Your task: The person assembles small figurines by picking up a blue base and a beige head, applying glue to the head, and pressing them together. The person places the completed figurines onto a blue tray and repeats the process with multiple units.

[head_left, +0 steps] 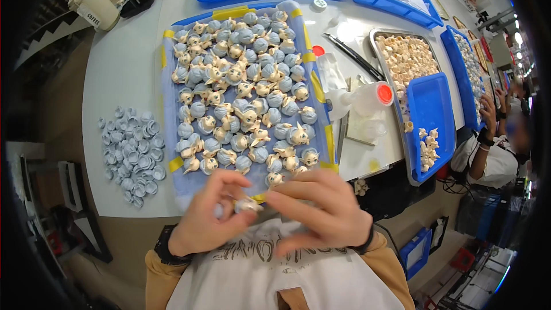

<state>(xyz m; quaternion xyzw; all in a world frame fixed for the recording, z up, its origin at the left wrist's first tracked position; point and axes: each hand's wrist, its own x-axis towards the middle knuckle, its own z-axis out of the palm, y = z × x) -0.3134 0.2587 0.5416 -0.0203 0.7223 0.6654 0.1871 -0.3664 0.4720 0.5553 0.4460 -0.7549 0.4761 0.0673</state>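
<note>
My left hand [208, 216] is closed around a small doll head [249, 205] with a cream face, held just off the near edge of a tray. A pale blue bit shows between its fingers, perhaps part of the same head. Close by on the right, my right hand [321, 206] has its fingers apart and slightly blurred; its fingertips come near the head, and I see nothing in them. Ahead lies the cloth-lined tray [172, 97] with yellow tape on its rim, full of doll heads [247, 117] with blue hair and pointed ears.
Left of the tray lies a pile of light blue cap-like pieces [133, 155]. To the right are black tweezers [353, 54], a red-capped plastic bottle [373, 97], a metal tray [376, 37] of cream pieces and a blue bin [422, 123]. A person's hand [489, 113] is at far right.
</note>
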